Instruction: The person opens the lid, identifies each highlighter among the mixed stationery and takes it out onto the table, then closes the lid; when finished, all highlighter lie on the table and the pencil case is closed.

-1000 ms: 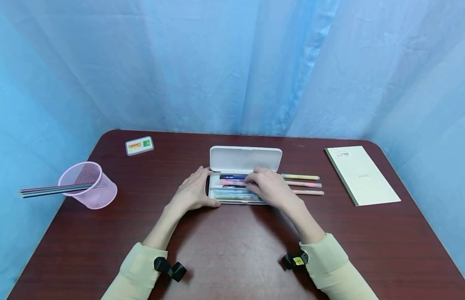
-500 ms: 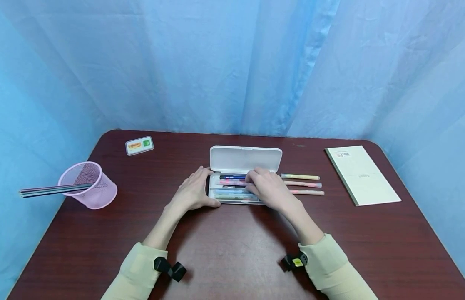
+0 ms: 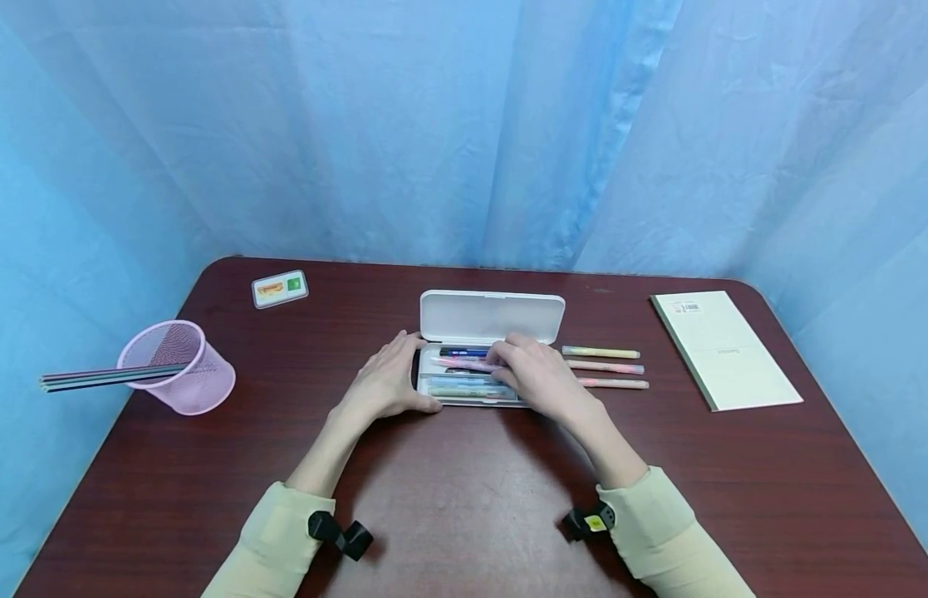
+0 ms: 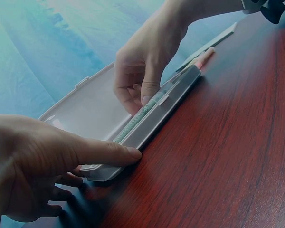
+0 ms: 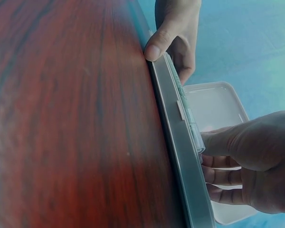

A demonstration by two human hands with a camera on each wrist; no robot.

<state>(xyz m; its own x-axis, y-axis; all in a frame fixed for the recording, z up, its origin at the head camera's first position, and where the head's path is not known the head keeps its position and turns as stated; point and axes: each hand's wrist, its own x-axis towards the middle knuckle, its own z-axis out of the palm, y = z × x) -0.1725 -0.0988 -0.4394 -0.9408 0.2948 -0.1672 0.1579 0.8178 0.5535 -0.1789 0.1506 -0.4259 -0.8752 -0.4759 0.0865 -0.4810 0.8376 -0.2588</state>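
A white pencil case [image 3: 424,378] lies open on the table, its lid [image 3: 489,314] standing up at the back. My left hand [image 3: 387,380] holds the case's left end, thumb against the front edge and fingers round the far side. My right hand [image 3: 540,375] reaches into the case and pinches a pink pen [image 3: 460,364], whose right part the hand hides. Behind that pen lies a dark blue pen [image 3: 462,352]. Light blue and green pens lie along the front; a green pen [image 4: 141,117] also shows in the left wrist view.
Right of the case are a yellow pen [image 3: 601,352], a pink-capped pen [image 3: 607,366] and a peach pen [image 3: 616,384]. A cream notebook [image 3: 725,349] lies far right. At left stand a pink mesh pen holder [image 3: 202,382] with several thin sticks, and a small white box [image 3: 280,289].
The left end of the pink pen has shifted slightly and tilts a little more in the right hand. The left hand and the case stay in place.
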